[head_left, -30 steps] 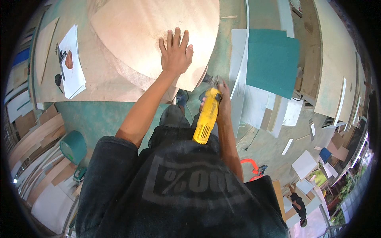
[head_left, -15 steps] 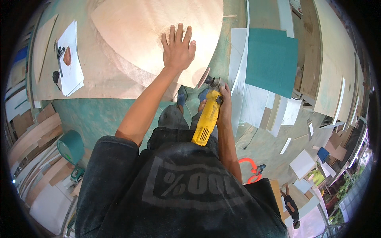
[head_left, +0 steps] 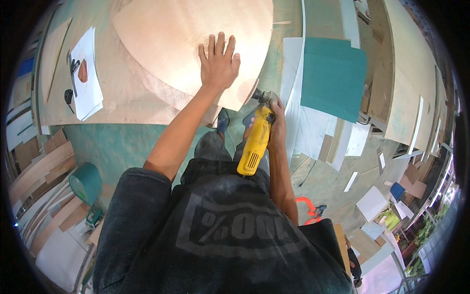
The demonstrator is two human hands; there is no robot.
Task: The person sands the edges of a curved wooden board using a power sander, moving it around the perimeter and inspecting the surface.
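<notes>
My left hand (head_left: 219,66) lies flat, fingers spread, on a pale plywood panel (head_left: 166,39) with curved edges. Some dust shows by its fingertips. My right hand (head_left: 278,117) grips a yellow angle grinder (head_left: 256,144) near its head. The grinder's disc (head_left: 256,89) stands nearly edge-on at the panel's right edge, close to the near corner; whether it touches cannot be made out. Beneath the panel is another curved piece (head_left: 147,81), lying over a larger wooden sheet (head_left: 132,113).
Left on the sheet are white papers (head_left: 90,95) and a reddish-brown piece (head_left: 82,71). Green sheets (head_left: 333,78) lie to the right over white boards. Curved offcuts (head_left: 41,174) and a green chair-like object (head_left: 85,182) are at lower left. Another person (head_left: 354,264) is partly hidden at lower right.
The grinder has tilted slightly, its disc turning more edge-on to the panel. My left hand stays on the panel. The other person has moved and is now mostly hidden.
</notes>
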